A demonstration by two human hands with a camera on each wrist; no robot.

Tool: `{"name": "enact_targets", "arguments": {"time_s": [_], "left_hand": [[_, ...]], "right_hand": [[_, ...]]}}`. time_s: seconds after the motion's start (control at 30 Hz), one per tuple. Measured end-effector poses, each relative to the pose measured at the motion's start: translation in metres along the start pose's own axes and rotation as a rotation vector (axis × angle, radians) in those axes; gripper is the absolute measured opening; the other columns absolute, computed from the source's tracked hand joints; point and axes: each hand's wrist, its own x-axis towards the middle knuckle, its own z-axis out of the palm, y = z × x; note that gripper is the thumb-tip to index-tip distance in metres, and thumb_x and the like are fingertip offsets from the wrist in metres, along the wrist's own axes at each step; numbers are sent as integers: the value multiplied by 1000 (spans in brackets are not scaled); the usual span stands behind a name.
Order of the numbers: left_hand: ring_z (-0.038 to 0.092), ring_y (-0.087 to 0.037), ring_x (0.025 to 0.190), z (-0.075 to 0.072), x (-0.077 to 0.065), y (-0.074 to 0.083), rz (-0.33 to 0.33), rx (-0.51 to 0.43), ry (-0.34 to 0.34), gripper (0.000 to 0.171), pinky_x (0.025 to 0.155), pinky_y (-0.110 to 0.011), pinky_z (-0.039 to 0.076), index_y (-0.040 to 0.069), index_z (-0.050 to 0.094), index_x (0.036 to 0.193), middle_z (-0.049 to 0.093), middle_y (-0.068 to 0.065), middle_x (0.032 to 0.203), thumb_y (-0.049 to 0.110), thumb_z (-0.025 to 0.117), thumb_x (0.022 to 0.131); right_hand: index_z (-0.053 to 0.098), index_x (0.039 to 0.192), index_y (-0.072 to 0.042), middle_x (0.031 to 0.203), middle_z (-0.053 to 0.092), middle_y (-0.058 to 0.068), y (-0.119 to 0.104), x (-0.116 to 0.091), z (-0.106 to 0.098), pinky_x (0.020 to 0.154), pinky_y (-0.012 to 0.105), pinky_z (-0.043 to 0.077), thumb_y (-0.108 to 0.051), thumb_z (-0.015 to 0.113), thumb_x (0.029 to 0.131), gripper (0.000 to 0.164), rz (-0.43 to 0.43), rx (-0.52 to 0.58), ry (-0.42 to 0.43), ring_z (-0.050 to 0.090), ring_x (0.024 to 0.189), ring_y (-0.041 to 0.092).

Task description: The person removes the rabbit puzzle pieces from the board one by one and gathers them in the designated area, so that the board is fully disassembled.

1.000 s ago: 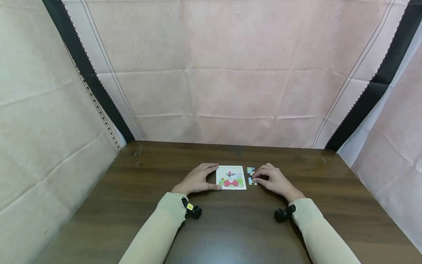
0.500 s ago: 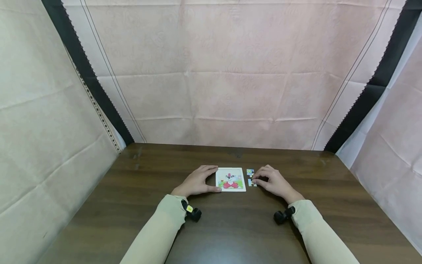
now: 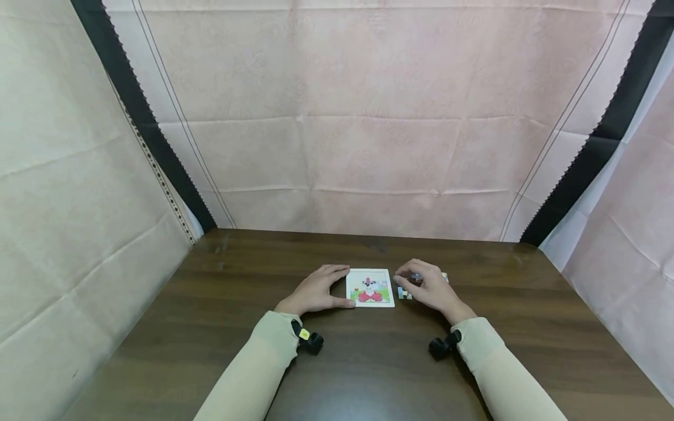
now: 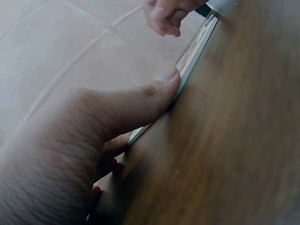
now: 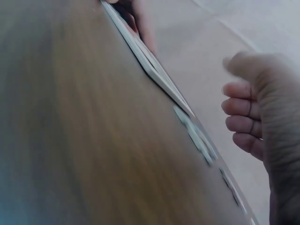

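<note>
Head view: left hand [image 3: 315, 290] grips the board [image 3: 370, 289], likely for steadiness.
Right of it hangs the right hand [image 3: 432, 287], fingers curled; whether they pinch anything, I cannot tell.

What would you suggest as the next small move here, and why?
Perhaps lower the right hand and pinch the loose piece beside the puzzle: that hand hovers near it, apparently holding nothing, while the left hand holds the puzzle's left side.
</note>
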Motion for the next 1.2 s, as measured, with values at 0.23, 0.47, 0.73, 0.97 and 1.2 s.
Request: {"name": "enact_targets", "arguments": {"time_s": [0.23, 0.47, 0.73, 0.97, 1.2], "left_hand": [[29, -18, 147, 0, 1, 1, 0, 6, 0, 100, 114, -47, 33, 20, 38, 157, 35, 7, 159, 77, 66, 79], [30, -20, 146, -1, 2, 1, 8, 14, -2, 101, 113, -48, 34, 20, 38, 157, 36, 5, 159, 78, 65, 79], [30, -20, 146, 0, 0, 0, 6, 1, 3, 101, 114, -48, 34, 19, 39, 157, 36, 5, 159, 78, 65, 79], [30, -20, 146, -1, -1, -2, 1, -2, 5, 101, 113, -48, 34, 19, 39, 156, 36, 4, 159, 77, 65, 79], [31, -18, 146, 1, 1, 0, -1, 20, 1, 101, 113, -46, 35, 21, 39, 157, 37, 6, 159, 80, 63, 78]], "right_hand": [[74, 103, -13, 98, 68, -3, -8, 21, 19, 71, 41, 56, -29, 75, 93, 18, 17, 1, -24, 65, 86, 19], [75, 102, -7, 95, 69, 2, -10, 36, 40, 69, 40, 54, -27, 79, 89, 24, -29, -31, -33, 64, 81, 19], [74, 106, -10, 100, 67, 0, -9, 34, 45, 71, 37, 54, -22, 76, 92, 19, 1, -38, -119, 61, 86, 14], [73, 109, -13, 108, 67, -3, -9, 32, 42, 84, 43, 52, -25, 73, 94, 19, 49, -60, -184, 57, 102, 16], [73, 103, -17, 110, 65, -3, -9, 30, 40, 87, 45, 50, -27, 73, 94, 14, 75, -49, -211, 54, 105, 16]]}}
